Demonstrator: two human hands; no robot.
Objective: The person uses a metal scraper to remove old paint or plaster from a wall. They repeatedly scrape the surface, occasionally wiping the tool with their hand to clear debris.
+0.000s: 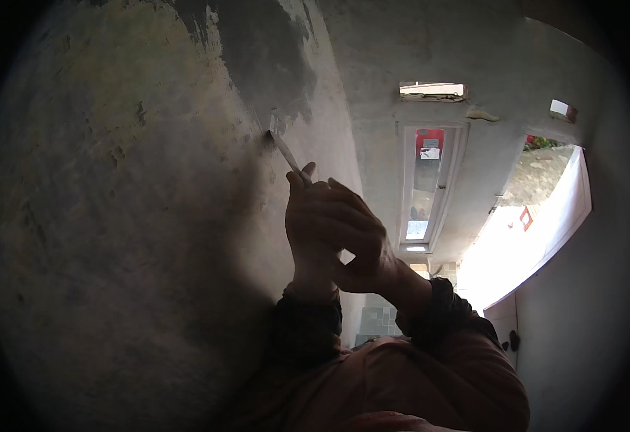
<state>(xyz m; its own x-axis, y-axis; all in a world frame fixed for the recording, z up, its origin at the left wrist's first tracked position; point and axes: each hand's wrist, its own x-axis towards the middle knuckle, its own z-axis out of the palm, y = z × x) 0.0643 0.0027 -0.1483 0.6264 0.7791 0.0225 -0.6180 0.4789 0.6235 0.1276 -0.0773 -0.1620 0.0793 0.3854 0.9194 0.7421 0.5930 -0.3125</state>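
My left hand (306,216) is raised in front of me and closed round the handle end of a thin, flat-bladed hand tool (287,154), seen nearly edge-on, perhaps a scraper or putty knife. Its tip touches a large mottled plaster surface (185,135), at the lower end of a smooth dark grey patch (266,59). Pale, ragged edges border that patch. My right hand (360,237) lies against my left from the right side, fingers slanting up; whether it also grips the handle is hidden. Both forearms wear dark sleeve cuffs.
A grey wall (374,70) stands to the right, with a narrow framed window or door (425,183) and small openings above it. Farther right is a bright doorway (509,237). Dark shoes (514,341) lie beyond, at lower right. My shadow falls on the mottled surface.
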